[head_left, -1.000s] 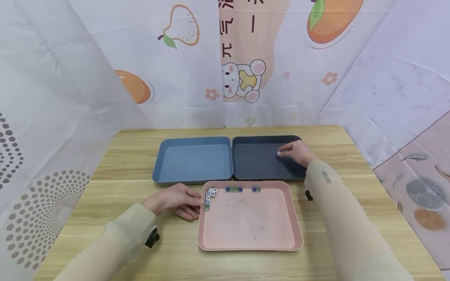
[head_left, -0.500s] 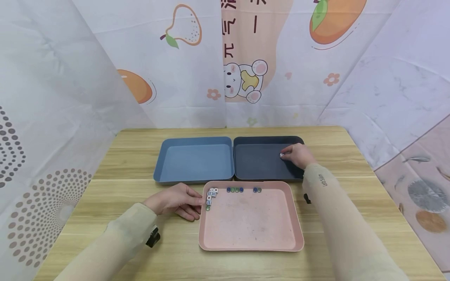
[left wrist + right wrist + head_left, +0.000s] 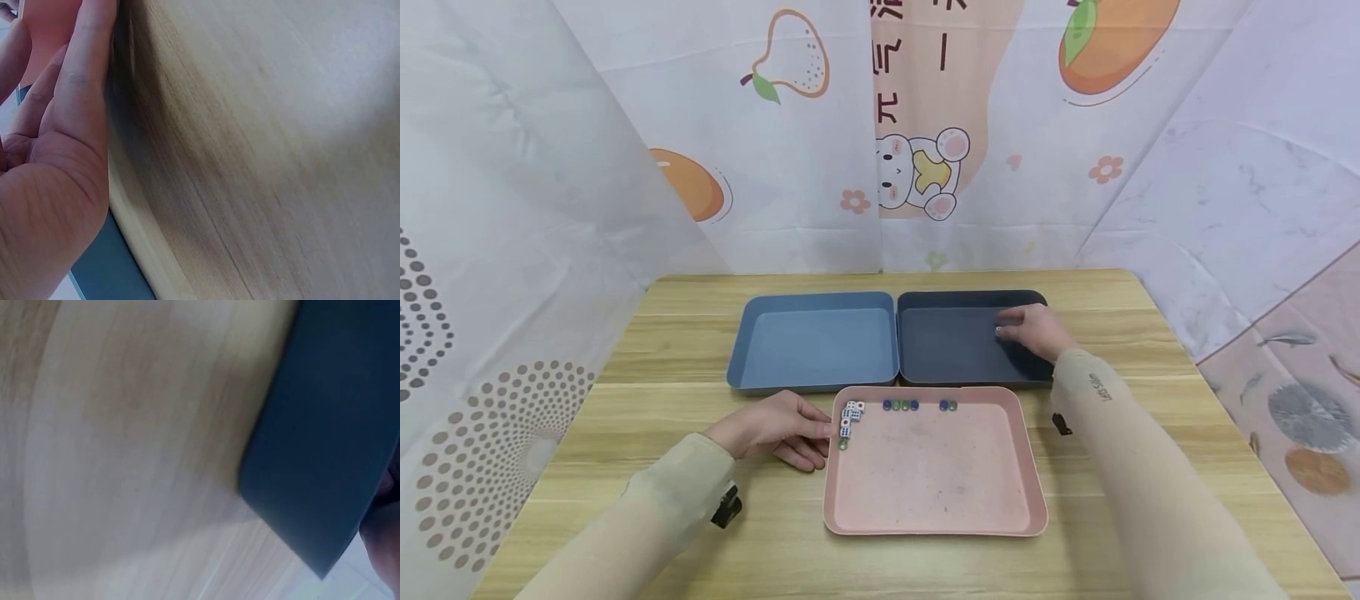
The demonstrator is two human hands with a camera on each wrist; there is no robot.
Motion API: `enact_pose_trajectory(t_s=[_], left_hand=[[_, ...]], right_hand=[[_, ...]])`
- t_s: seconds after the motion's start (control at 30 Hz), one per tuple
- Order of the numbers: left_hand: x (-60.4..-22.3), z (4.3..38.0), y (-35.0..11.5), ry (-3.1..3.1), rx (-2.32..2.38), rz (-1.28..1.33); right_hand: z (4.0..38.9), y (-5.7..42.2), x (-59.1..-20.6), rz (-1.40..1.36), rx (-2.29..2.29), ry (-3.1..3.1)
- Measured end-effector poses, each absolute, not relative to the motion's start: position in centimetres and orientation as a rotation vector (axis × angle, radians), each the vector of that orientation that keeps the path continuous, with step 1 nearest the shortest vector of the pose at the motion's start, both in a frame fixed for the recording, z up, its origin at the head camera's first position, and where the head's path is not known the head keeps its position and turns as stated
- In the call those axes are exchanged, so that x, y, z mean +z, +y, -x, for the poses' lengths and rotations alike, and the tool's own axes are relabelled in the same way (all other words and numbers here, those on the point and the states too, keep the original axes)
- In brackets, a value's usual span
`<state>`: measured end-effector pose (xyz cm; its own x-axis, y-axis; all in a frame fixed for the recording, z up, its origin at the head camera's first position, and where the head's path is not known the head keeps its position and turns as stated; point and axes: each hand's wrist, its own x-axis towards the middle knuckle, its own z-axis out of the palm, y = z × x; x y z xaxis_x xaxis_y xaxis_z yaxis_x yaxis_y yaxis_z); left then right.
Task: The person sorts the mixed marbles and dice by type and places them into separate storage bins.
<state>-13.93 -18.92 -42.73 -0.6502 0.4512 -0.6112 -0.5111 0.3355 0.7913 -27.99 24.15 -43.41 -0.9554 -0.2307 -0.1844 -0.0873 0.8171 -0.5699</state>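
Your left hand (image 3: 777,428) and right hand (image 3: 1039,330), well apart
Left fingers straight against the pink tray (image 3: 936,475); right fingers parted by a die (image 3: 997,332) at the dark tray (image 3: 951,350).

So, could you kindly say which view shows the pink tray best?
The head view: nearly all of the pink tray shows. The left wrist view has only a piece behind the left hand; the right wrist view, none.

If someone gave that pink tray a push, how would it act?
The pink tray is probably stiff: its walls stand up without sagging. It seems unlikely to tip, being broad and shallow. The dice and small round blue and green pieces lie loose inside, so a jolt might scatter them.
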Motion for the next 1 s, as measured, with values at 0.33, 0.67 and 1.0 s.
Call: enact_pose_trajectory(t_s=[0.33, 0.67, 1.0], left_hand=[[-42.7, 13.9, -18.9, 1.752, 1.451, 0.06], [-42.5, 13.9, -18.9, 1.768, 1.442, 0.066], [-42.6, 13.9, -18.9, 1.763, 1.445, 0.059]], right_hand=[[26.9, 22.5, -41.6, 0.359, -0.963, 2.709], [26.3, 20.5, -41.3, 0.417, -1.029, 2.675], [25.2, 18.3, -40.9, 0.449, -1.065, 2.603]])
